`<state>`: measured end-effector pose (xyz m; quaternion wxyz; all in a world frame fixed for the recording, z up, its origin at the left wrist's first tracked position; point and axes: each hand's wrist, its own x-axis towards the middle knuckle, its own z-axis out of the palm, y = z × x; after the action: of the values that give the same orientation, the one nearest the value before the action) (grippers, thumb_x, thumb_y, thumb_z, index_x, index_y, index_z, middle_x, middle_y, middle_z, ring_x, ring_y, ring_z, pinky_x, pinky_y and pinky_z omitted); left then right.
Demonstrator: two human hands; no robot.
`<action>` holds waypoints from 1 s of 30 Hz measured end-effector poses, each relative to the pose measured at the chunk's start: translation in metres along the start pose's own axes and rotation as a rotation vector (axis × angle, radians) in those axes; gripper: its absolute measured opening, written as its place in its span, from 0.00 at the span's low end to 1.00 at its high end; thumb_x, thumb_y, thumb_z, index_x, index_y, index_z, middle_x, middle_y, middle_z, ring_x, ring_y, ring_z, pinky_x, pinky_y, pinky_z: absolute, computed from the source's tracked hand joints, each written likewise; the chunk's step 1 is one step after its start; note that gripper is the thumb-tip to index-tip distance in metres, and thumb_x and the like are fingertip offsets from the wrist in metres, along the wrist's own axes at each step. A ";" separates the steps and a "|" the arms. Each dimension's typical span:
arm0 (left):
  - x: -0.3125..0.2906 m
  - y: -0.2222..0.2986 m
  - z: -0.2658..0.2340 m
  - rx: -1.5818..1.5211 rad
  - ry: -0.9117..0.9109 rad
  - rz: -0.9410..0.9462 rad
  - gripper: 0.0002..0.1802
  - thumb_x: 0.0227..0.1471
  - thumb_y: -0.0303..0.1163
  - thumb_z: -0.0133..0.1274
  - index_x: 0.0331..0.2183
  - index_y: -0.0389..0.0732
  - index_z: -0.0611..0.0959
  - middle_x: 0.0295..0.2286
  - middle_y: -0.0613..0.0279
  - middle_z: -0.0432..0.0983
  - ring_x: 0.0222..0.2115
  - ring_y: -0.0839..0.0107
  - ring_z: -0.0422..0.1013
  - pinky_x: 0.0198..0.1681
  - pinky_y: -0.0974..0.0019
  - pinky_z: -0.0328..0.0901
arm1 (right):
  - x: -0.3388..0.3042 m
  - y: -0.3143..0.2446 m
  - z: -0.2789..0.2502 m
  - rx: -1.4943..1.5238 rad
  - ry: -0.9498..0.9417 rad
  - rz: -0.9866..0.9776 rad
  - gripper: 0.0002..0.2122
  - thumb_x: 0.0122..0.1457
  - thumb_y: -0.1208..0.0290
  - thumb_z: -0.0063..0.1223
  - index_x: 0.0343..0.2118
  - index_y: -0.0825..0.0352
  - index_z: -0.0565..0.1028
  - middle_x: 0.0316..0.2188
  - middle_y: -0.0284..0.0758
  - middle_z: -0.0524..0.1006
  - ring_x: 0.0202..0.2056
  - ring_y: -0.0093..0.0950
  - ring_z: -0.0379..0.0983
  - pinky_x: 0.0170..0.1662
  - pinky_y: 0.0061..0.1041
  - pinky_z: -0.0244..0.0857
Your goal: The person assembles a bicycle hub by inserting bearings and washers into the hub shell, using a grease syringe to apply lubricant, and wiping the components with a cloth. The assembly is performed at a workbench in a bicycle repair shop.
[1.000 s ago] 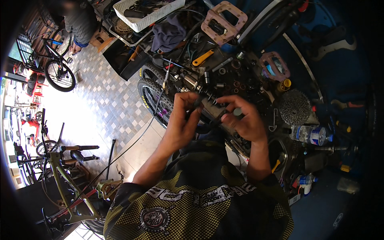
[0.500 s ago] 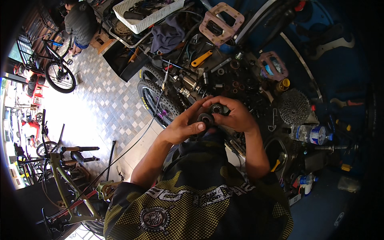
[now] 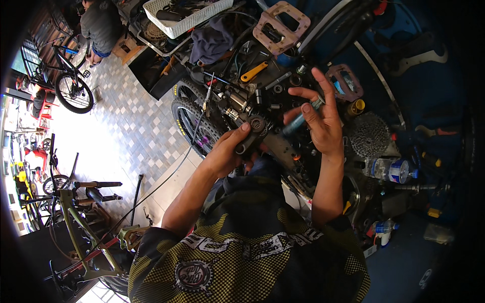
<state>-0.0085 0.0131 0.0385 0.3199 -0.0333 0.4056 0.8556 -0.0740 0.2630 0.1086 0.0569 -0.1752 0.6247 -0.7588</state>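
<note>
My left hand (image 3: 225,154) is closed on a dark metal bike part (image 3: 256,126) with a round, ring-shaped bearing end, the thumb lying along it. The lower part of it is hidden by the fingers. To the right, my right hand (image 3: 323,123) is raised and holds a blue-green, stick-like tool (image 3: 295,124) between thumb and fingers. Motion smears the tool, so its exact kind cannot be made out. Its near end points toward the dark part, and the two are apart. One finger of the right hand stretches upward.
A cluttered bench lies beyond my hands: a yellow-orange tool (image 3: 254,72), flat bike pedals (image 3: 281,28), a cassette (image 3: 370,135) and a water bottle (image 3: 391,169). Bike wheels (image 3: 194,121) stand at the left. A white basket (image 3: 189,22) sits at the back. Another person (image 3: 101,28) is far left.
My hands have parted. The right one has moved up and right and now shows the blue-green tool; the left keeps the dark part, shifted slightly up.
</note>
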 end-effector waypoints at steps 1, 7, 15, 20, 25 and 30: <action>0.000 0.000 0.001 0.014 0.020 -0.006 0.35 0.68 0.59 0.44 0.60 0.38 0.74 0.46 0.47 0.80 0.32 0.69 0.76 0.29 0.62 0.73 | 0.001 -0.005 0.004 0.027 -0.016 0.025 0.32 0.69 0.72 0.56 0.72 0.65 0.54 0.52 0.42 0.78 0.45 0.22 0.76 0.47 0.25 0.73; -0.003 0.007 0.009 -0.047 0.024 -0.053 0.40 0.66 0.58 0.42 0.68 0.41 0.66 0.51 0.53 0.79 0.28 0.72 0.68 0.24 0.67 0.64 | 0.009 0.007 0.015 -0.247 0.115 -0.198 0.28 0.70 0.65 0.56 0.70 0.64 0.62 0.41 0.39 0.78 0.29 0.19 0.69 0.31 0.24 0.69; -0.004 0.011 0.019 -0.034 0.065 -0.072 0.38 0.68 0.58 0.41 0.66 0.39 0.68 0.50 0.54 0.77 0.27 0.71 0.68 0.22 0.67 0.63 | 0.011 0.004 0.045 0.504 0.115 -0.177 0.24 0.74 0.42 0.30 0.39 0.61 0.67 0.16 0.32 0.61 0.17 0.25 0.58 0.24 0.28 0.59; -0.005 0.014 0.028 0.009 0.051 -0.047 0.34 0.69 0.58 0.41 0.54 0.34 0.75 0.41 0.53 0.77 0.23 0.70 0.67 0.19 0.65 0.63 | 0.010 0.012 0.059 0.563 0.148 -0.178 0.16 0.73 0.50 0.32 0.43 0.59 0.62 0.12 0.32 0.58 0.13 0.25 0.53 0.19 0.29 0.55; -0.008 0.021 0.039 0.083 0.071 -0.032 0.36 0.69 0.59 0.41 0.49 0.31 0.77 0.25 0.57 0.72 0.18 0.70 0.66 0.19 0.66 0.62 | 0.009 0.018 0.061 0.508 0.170 -0.202 0.11 0.71 0.57 0.31 0.42 0.59 0.61 0.12 0.32 0.58 0.13 0.24 0.53 0.19 0.28 0.54; -0.011 0.023 0.040 0.058 0.094 -0.049 0.32 0.69 0.54 0.49 0.54 0.32 0.73 0.21 0.58 0.71 0.18 0.71 0.68 0.20 0.67 0.63 | 0.007 0.018 0.063 0.479 0.184 -0.179 0.09 0.70 0.60 0.30 0.41 0.59 0.61 0.12 0.32 0.58 0.13 0.24 0.52 0.19 0.28 0.53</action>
<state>-0.0052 0.0252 0.0838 0.3224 -0.0741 0.4436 0.8329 -0.0615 0.1985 0.1027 -0.0276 -0.1414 0.4121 -0.8997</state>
